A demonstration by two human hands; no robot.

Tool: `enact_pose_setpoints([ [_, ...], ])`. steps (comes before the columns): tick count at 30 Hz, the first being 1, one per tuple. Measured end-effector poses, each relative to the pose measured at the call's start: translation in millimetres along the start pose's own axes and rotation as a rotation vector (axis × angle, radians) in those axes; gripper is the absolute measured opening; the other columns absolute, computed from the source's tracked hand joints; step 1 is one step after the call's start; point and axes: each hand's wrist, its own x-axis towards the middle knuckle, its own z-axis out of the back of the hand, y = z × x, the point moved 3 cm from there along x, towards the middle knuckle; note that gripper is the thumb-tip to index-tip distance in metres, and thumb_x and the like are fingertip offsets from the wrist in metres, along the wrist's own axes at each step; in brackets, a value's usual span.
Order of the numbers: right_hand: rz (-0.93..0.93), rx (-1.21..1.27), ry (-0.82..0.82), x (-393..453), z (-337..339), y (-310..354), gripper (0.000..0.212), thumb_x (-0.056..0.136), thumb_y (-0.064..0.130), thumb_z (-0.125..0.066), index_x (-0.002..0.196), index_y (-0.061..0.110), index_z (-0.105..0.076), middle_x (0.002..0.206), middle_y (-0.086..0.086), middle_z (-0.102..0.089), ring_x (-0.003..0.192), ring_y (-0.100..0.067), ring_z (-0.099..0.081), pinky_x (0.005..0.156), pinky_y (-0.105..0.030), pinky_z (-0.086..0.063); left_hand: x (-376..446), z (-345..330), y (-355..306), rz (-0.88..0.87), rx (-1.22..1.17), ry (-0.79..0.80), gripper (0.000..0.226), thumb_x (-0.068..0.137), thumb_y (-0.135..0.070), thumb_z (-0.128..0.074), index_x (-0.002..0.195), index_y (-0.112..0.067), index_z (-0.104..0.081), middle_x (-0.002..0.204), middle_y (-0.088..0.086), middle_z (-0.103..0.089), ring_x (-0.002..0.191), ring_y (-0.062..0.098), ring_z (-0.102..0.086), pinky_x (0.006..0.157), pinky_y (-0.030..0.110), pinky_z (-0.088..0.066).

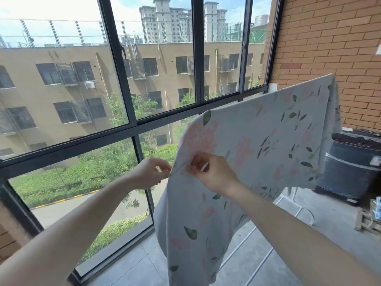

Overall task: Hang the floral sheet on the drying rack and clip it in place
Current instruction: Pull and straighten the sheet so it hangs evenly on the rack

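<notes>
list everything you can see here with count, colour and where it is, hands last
floral sheet: one, pale blue with pink flowers and green leaves, draped from upper right down to the floor at centre
drying rack: one, white rails showing under and right of the sheet
window: one wall of panes, dark frames, left and centre
brick wall: one, orange-brown, right
washing machine: one, dark grey, far right on the floor
crate: one, pale wood, lower right edge
floor: grey tiles, bottom
clip: none clearly visible
left hand: bare, at the sheet's left edge, fingertips pinching
right hand: bare, pinching the sheet fabric beside the left
</notes>
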Motion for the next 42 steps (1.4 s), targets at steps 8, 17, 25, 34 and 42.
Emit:
enact_pose_setpoints([
  [8, -0.051, 0.011, 0.022, -18, 6, -5, 0.01, 0.092, 0.048, -0.07, 0.092, 0.038, -0.069, 0.087, 0.018, -0.069, 0.072, -0.007, -0.066, 0.061, -0.028, -0.057, 15, 11, 9, -0.038, 0.084, -0.157, 0.017, 0.097, -0.021, -0.069, 0.083, -0.031, -0.072, 0.085, -0.011, -0.074, 0.08, 0.015, -0.071, 0.068, 0.035, -0.058],
  [17, -0.136, -0.084, -0.047, -35, 76, -59, 0.016, 0.096, 0.045, -0.066, 0.11, 0.037, -0.066, 0.104, 0.024, -0.066, 0.073, -0.001, -0.066, 0.072, -0.027, -0.057, 28, 54, -112, -0.181, -0.248, -0.398, 0.018, 0.103, -0.026, -0.059, 0.114, -0.036, -0.071, 0.107, -0.014, -0.072, 0.095, 0.006, -0.069, 0.076, 0.037, -0.06],
  [25, -0.105, -0.135, -0.168, -33, 187, -111, 0.019, 0.094, 0.045, -0.069, 0.11, 0.036, -0.064, 0.107, 0.021, -0.066, 0.075, -0.006, -0.068, 0.073, -0.028, -0.058, 80, -15, -244, -0.318, 0.504, -0.327, 0.063, 0.092, -0.059, -0.061, 0.149, -0.034, -0.045, 0.154, -0.006, -0.044, 0.136, 0.022, -0.048, 0.104, 0.041, -0.044],
  [34, -0.15, -0.2, -0.232, -32, 354, -222, 0.018, 0.092, 0.043, -0.072, 0.107, 0.042, -0.062, 0.109, 0.023, -0.066, 0.069, -0.004, -0.061, 0.065, -0.019, -0.05, 196, -115, -327, -0.169, 0.687, -0.234, 0.087, 0.086, -0.069, -0.059, 0.155, -0.025, -0.032, 0.159, 0.003, -0.033, 0.144, 0.03, -0.034, 0.118, 0.045, -0.03],
  [42, -0.142, -0.231, -0.24, 3, 459, -284, 0.017, 0.094, 0.042, -0.07, 0.109, 0.04, -0.063, 0.112, 0.022, -0.064, 0.072, -0.008, -0.063, 0.065, -0.018, -0.049, 281, -154, -379, -0.124, 0.761, -0.289, 0.09, 0.085, -0.065, -0.06, 0.156, -0.023, -0.027, 0.162, 0.006, -0.023, 0.154, 0.032, -0.011, 0.128, 0.052, -0.004],
])
